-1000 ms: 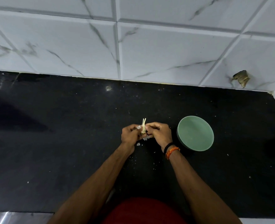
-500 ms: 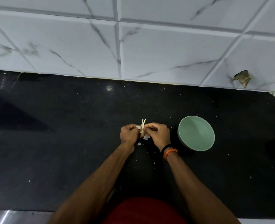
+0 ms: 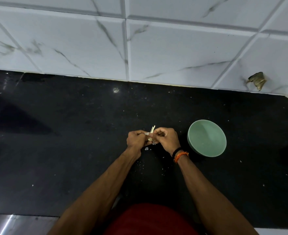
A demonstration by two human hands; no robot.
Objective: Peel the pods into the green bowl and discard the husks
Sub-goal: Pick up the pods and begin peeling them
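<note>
Dim, cool, even light reaches you from above. The white marble-veined wall tiles (image 3: 173, 48) are the brightest area; the black speckled stone bench (image 3: 72, 150) reads nearly featureless. A broad soft shadow darkens the bench at your far left, and another falls between your forearms. A small glare streak marks the grey strip (image 3: 9, 223) at the lower left corner. Wide-angle distortion bends the tile joints towards the edges. The pale green round bowl (image 3: 206, 140) is sharp; detail between your hands is too small to resolve.
</note>
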